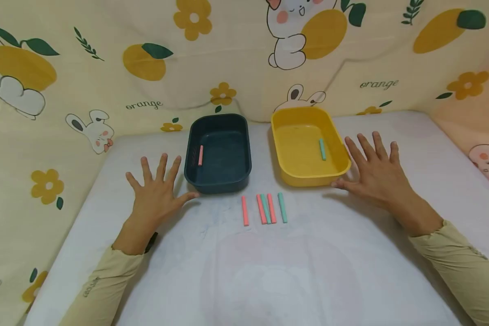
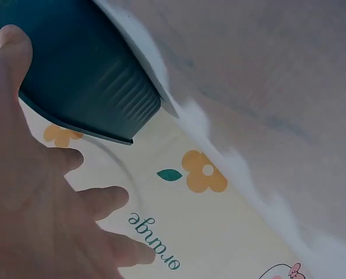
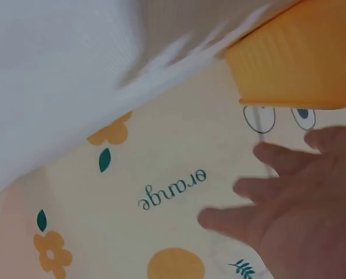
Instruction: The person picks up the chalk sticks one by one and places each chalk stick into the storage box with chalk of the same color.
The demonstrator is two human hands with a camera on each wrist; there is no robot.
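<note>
My left hand (image 1: 154, 199) is spread with straight fingers beside the dark blue-green bin (image 1: 218, 188), its thumb tip right at the bin's near left corner. Spread the same way, my right hand (image 1: 376, 179) is at the right side of the yellow bin (image 1: 309, 181), thumb near its front corner. Neither hand holds anything. One pink chalk stick (image 1: 200, 155) lies in the dark bin, and one green chalk stick (image 1: 322, 149) in the yellow bin. Between the hands, several pink and green chalk sticks (image 1: 271, 208) lie in a loose row on the white table in front of the bins.
The white-covered table (image 1: 277, 280) meets a cream cloth backdrop (image 1: 244, 59) printed with oranges, flowers and rabbits. Both bins stand near the table's far edge, with a narrow gap between them. Faint bluish smudges mark the cover near the dark bin.
</note>
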